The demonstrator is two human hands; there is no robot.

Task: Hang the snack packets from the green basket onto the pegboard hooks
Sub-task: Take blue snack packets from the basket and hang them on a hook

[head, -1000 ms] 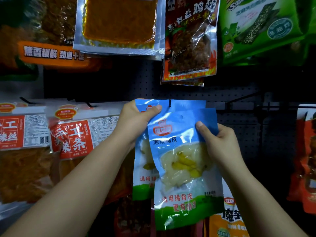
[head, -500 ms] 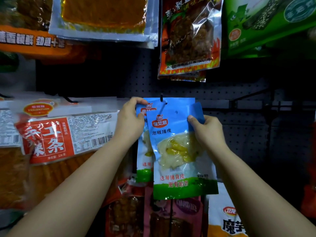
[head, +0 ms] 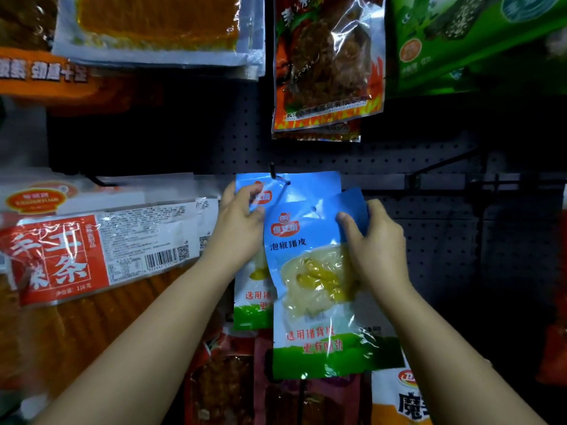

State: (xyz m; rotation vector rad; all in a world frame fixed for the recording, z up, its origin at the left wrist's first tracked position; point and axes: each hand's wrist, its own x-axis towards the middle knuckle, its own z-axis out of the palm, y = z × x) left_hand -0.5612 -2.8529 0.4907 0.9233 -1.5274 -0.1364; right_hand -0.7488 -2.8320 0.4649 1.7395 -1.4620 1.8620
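Snack packet [head: 313, 289], blue with a green band at its foot, sits at frame centre, tilted, its punched top hole below and at 4 o'clock from the hook [head: 273, 171] and not on it. We record a second blue packet [head: 288, 187] already on that hook, directly behind and partly covered by the first.

Surroundings: the dark pegboard [head: 429, 167] carries a red flame-printed packet [head: 328, 62] at 12 o'clock, a clear orange-filled packet [head: 156, 26] at 11 o'clock and green packets [head: 469, 41] at 1 o'clock. A red-and-white packet [head: 101, 250] hangs at 9 o'clock; dark red packets [head: 276, 394] and a white-and-orange packet [head: 399, 397] lie at 6 o'clock. The hung blue packet occupies the hook's front, standing between the held packet and the peg.

Grip: our left hand [head: 237, 228] pinches the upper left corner of the blue packets, thumb in front, fingers curled behind; we cannot tell whether it holds one packet or both. Our right hand [head: 372, 240] pinches the held packet's upper right edge, thumb on the face, fingers behind.
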